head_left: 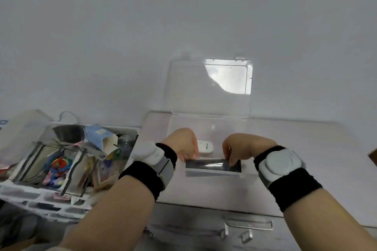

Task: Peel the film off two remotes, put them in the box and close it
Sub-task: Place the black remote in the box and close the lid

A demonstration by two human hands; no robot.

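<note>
A clear plastic box [247, 169] stands open on the table, its lid [183, 87] tilted up against the wall. A black remote [212, 166] with a glossy face is held crosswise low over the box's front part. My left hand [181, 143] pinches its left end and my right hand [240, 146] pinches its right end. Whether film is still on it I cannot tell. A white rounded remote [206, 146] lies inside the box just behind the black one, between my two hands.
A white bin [130, 130] full of mixed items stands at the left, touching the table edge. Below the table front are metal drawer handles [248, 223]. The white wall is close behind the box.
</note>
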